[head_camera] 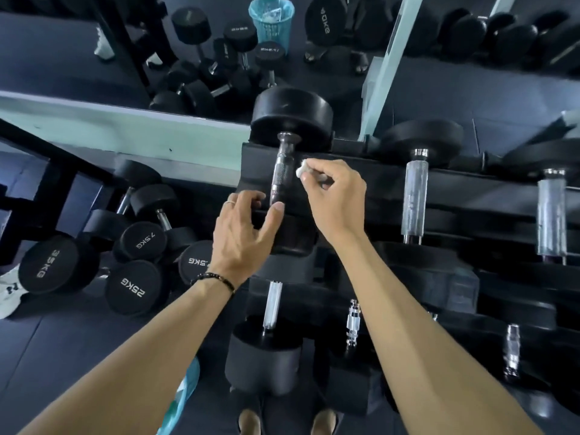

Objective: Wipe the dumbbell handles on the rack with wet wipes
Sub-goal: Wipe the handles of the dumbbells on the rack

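A black dumbbell lies on the top tier of the dark rack, its knurled metal handle running away from me. My right hand pinches a small bunched white wet wipe just right of that handle. My left hand is at the handle's near end with loosely curled fingers and the thumb by the near head; whether it grips is unclear. Two more handles lie to the right on the same tier.
Lower tiers hold dumbbells with shiny handles. Several loose black dumbbells lie on the floor to the left. A mirror behind the rack reflects a teal waste basket. My feet stand close under the rack.
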Action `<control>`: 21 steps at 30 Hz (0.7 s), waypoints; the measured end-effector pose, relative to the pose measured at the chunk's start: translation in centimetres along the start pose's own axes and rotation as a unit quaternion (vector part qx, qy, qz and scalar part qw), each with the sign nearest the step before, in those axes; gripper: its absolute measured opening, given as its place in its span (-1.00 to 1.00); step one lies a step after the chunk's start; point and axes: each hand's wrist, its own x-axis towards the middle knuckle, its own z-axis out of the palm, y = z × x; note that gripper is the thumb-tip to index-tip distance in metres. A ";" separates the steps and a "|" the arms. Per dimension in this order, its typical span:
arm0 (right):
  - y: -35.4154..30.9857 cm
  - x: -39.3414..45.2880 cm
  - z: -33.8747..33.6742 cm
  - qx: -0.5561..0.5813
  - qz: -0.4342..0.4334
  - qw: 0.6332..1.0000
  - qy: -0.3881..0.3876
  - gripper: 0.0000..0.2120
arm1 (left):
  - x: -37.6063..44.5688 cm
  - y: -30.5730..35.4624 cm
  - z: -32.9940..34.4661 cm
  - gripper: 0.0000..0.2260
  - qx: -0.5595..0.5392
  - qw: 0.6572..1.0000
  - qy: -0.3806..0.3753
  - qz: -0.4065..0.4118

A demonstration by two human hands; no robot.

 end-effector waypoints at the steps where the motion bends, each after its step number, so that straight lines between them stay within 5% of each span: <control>1: -0.1 0.9 0.5 -0.006 -0.008 1.000 0.005 -0.85 | 0.1 -0.2 0.2 -0.43 0.000 1.000 0.005 0.004; 8: 0.5 4.2 4.0 -0.093 -0.090 0.991 0.035 -0.77 | 0.5 -0.6 0.5 -0.47 -0.008 1.000 0.015 0.008; 14: 1.0 1.9 1.8 -0.126 -0.142 0.974 -0.122 -0.90 | 0.6 -0.8 0.7 -0.47 -0.006 1.000 0.027 0.010; 19: 0.7 5.2 4.2 -0.150 -0.131 0.980 0.015 -0.74 | 0.7 -0.9 0.8 -0.48 -0.017 0.999 0.037 0.010; 21: 0.7 4.5 4.1 -0.154 -0.135 0.979 0.005 -0.73 | 0.7 -1.0 0.8 -0.47 -0.019 0.999 0.036 0.011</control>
